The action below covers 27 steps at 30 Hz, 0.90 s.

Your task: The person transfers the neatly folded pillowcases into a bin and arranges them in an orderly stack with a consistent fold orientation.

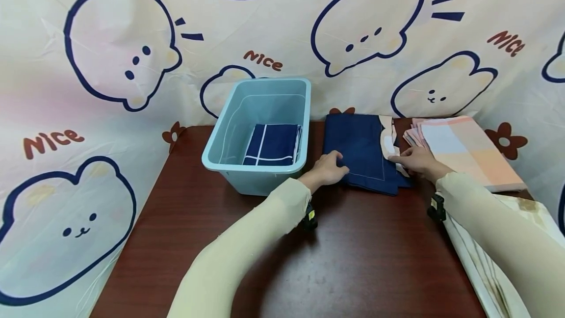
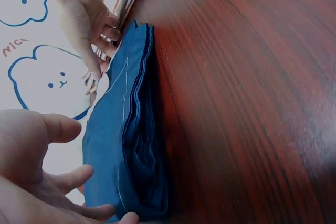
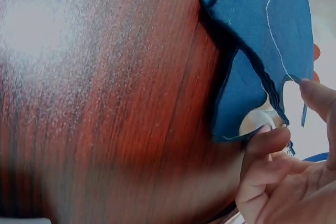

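passable: table [image 1: 353,264], lower centre, between sleeves [image 1: 247,237] | narrow: upper-centre strip, blue tub [image 1: 260,180] to navy cloth [image 1: 353,144], left hand [image 1: 327,168] at lower end | obstacle: checked cloth stack [image 1: 476,151], right

The head view is bright, with a soft shadow on the table [image 1: 375,264] beside the left sleeve [image 1: 243,239]. In the right wrist view, glare, probably from overhead light, whitens the upper left; the bottom dims and softens.

Red-brown table [image 1: 353,269], light blue bin [image 1: 260,180], folded navy cloth [image 1: 357,146], pastel checked cloth [image 1: 476,146], cream fabric [image 1: 478,269] at right
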Available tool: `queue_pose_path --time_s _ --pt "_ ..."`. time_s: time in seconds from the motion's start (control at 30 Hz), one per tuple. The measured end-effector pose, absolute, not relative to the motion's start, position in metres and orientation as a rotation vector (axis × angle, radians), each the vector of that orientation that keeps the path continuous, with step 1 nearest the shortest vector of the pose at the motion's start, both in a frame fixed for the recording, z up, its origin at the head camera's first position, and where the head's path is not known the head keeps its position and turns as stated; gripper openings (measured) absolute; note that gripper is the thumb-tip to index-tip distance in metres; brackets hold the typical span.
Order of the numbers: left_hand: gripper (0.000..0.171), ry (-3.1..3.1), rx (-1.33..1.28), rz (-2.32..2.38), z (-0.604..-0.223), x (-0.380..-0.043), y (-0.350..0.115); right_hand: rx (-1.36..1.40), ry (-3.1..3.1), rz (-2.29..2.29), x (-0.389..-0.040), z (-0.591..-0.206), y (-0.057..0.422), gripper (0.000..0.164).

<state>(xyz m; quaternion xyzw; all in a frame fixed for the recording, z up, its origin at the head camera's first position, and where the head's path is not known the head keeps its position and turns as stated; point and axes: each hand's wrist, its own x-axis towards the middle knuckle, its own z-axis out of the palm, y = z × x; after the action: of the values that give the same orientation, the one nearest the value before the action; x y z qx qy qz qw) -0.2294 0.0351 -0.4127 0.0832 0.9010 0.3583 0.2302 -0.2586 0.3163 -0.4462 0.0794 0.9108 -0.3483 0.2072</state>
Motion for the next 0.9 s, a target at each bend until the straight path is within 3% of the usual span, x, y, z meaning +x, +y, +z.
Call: queue_pose_path --time_s 0.6,0.9 --pt "0.055 2.4 0.018 1.257 -0.423 -0.232 0.039 -0.09 2.527 -0.873 -0.236 -0.435 0.318 0.024" --pt "0.067 2.156 -0.104 1.439 -0.427 -0.237 0.034 -0.012 2.238 -0.862 -0.236 -0.426 0.327 0.056"
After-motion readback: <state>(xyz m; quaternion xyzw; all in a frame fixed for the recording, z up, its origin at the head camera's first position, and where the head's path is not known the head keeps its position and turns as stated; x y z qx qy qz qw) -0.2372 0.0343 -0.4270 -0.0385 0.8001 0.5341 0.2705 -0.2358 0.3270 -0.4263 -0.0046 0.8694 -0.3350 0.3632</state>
